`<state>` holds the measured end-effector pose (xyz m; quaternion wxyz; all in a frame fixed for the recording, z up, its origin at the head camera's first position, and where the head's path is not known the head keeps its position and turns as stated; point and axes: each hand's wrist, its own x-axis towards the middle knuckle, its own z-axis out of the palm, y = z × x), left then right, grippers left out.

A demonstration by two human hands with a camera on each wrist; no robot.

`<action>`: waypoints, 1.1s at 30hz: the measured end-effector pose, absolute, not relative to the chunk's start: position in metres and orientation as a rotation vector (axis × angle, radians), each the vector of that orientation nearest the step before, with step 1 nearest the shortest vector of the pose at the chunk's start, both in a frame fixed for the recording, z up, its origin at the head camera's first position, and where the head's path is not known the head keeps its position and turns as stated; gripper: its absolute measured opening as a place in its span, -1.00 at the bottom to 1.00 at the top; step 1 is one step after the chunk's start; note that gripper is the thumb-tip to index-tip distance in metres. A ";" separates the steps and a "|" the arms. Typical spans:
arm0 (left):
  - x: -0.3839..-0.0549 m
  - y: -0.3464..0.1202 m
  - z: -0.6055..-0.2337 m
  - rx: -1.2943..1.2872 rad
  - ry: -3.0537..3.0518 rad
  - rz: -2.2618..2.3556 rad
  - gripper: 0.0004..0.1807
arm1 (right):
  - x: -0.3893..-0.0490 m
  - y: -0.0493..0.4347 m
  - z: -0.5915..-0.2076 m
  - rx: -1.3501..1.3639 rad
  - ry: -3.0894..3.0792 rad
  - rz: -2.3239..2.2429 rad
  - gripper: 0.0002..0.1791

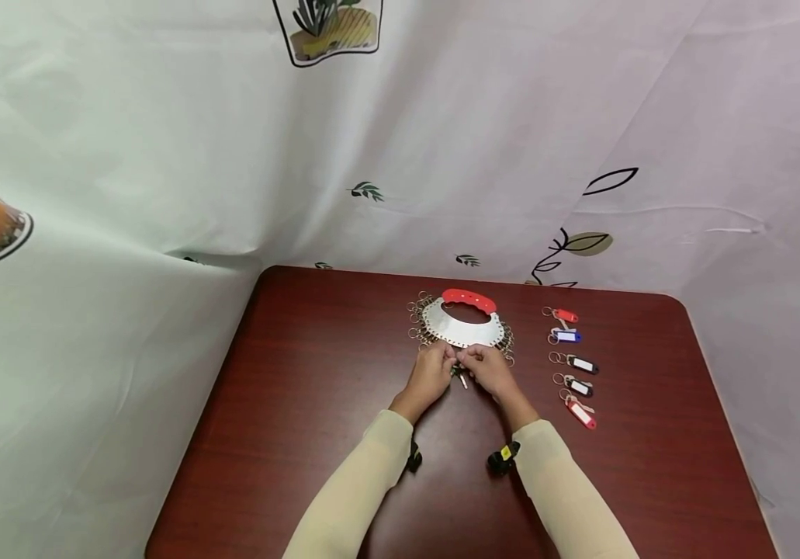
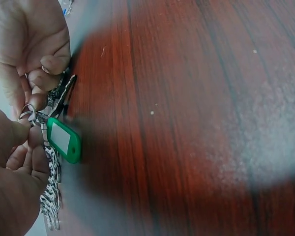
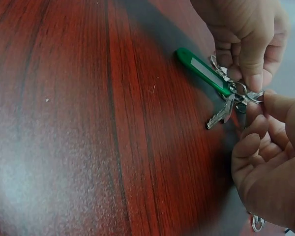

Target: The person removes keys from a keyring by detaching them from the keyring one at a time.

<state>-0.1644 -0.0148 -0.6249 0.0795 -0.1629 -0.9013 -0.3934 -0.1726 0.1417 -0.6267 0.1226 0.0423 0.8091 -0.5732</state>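
My left hand (image 1: 430,374) and right hand (image 1: 489,369) meet at the near edge of a white curved key holder plate (image 1: 465,332) with a red handle (image 1: 469,300). Between them, both hands pinch a small metal split ring (image 2: 28,113). From it hang a green key tag (image 3: 202,70) with a white label and a silver key (image 3: 219,116). In the left wrist view the green tag lies below the right hand's fingertips. Metal clips and rings (image 2: 50,196) line the holder's edge; fingers hide whether the split ring is joined to one.
At the right of the dark red table (image 1: 288,404), several tagged keys lie in a column: a red tag (image 1: 566,315), a blue tag (image 1: 567,336), black tags (image 1: 584,365) and another red tag (image 1: 581,414). A patterned white cloth (image 1: 232,155) hangs behind the table.
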 end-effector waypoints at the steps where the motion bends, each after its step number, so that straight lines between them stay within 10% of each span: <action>1: -0.164 -0.015 -0.625 -0.489 -2.702 -1.175 -0.85 | -0.173 0.142 -0.627 0.116 2.365 -1.664 -0.82; 33: -0.173 -0.015 -0.619 0.004 -2.788 -1.766 -0.81 | -0.162 0.149 -0.633 -0.292 2.650 -1.494 -0.95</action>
